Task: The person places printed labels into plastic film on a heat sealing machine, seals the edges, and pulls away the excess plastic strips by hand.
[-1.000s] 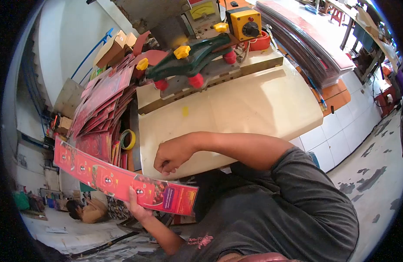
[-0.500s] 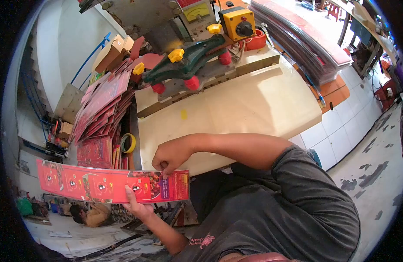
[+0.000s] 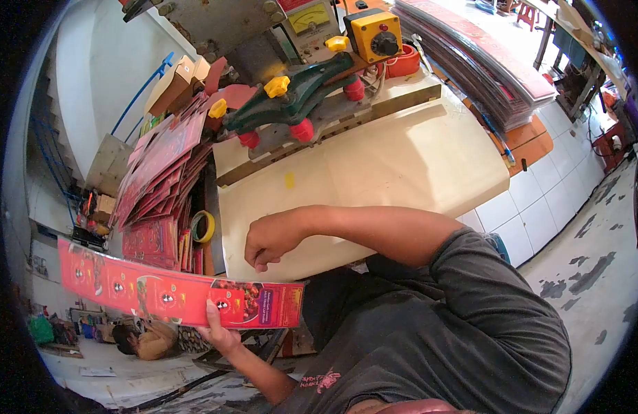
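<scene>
A long red printed strip lies across the lower left, bending slightly along its length. My left hand grips its lower edge, thumb on the printed face and the other fingers behind it. Just above the strip's right part is my right hand, its fingers curled and pressed together over the near left edge of the cream work surface. Whether anything is between those fingers is hidden. Beyond the surface stands a press machine with a green arm and yellow knobs.
Stacked red printed sheets lie at the left, beside a yellow tape roll. A yellow control box sits near the machine. Long plastic-wrapped sheets are piled at the back right. Another person is low at the left.
Since half a second ago, my right hand has come off the strip's upper edge, and the strip's right end has dropped slightly. Earlier, the strip swung from a steeper slant to a flatter one.
</scene>
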{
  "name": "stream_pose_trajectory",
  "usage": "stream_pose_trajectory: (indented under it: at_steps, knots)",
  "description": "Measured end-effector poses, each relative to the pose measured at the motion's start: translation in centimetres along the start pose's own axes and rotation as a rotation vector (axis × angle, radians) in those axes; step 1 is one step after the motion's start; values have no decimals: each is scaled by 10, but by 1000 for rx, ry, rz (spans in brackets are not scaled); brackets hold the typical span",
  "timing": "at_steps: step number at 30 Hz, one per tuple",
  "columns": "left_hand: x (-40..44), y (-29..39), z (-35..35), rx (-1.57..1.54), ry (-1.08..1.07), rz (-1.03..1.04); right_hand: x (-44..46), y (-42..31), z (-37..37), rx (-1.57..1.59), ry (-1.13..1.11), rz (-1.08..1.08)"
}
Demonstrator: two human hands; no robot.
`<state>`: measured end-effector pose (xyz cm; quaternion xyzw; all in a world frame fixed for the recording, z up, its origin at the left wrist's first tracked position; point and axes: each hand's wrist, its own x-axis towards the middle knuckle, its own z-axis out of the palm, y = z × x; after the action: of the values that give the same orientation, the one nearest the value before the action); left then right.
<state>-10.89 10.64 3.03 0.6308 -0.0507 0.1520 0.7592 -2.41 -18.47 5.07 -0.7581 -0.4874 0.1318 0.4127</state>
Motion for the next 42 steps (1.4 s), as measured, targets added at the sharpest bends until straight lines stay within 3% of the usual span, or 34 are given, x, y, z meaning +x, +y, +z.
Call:
stream_pose_trajectory:
  at_steps: [4,7,10,12,13,15,16,19,21,24,28,30,35,37,41,42]
  knots:
    - [2,-8,-36,25,-48,3,-2,-5,-3,-70,7,3]
    - [0,-7,-49,175,-107,-4,-5,-2,-10,-69,188,-125]
    - [-3,-4,-50,283,-299,-64,-12,-6,-22,-112,259,-88]
    - [3,-4,-60,599,-420,-155,-15,-10,-29,-152,388,-90]
    - [5,-8,-66,599,-420,-156,-17,-14,-32,-152,388,-90]
    - [6,-18,-78,598,-397,-343,-21,-21,-39,-102,413,-37]
    - [5,-22,-83,598,-397,-343,-20,-18,-39,-102,413,-37]
    - [0,-34,-98,632,-397,-480,-20,-16,-41,-75,557,-161]
    - [-4,-50,-116,596,-416,-691,-22,-20,-48,-45,639,-242]
    - [-13,-98,-152,623,-394,-757,-31,-37,-56,59,625,-222]
    - [-36,-150,-170,545,-349,-730,-39,-58,-62,255,624,-260]
    - [-52,-164,-167,600,-317,-736,-44,-64,-70,320,658,-412]
    - [-59,-215,-184,772,-392,-639,-59,-88,-78,230,725,-348]
    - [-67,-226,-183,766,-376,-483,-73,-100,-86,367,935,-311]
    - [-78,-246,-191,704,-452,-533,-111,-111,-80,295,1116,-266]
    - [-90,-210,-149,553,-144,-611,-124,-109,-78,341,1183,-293]
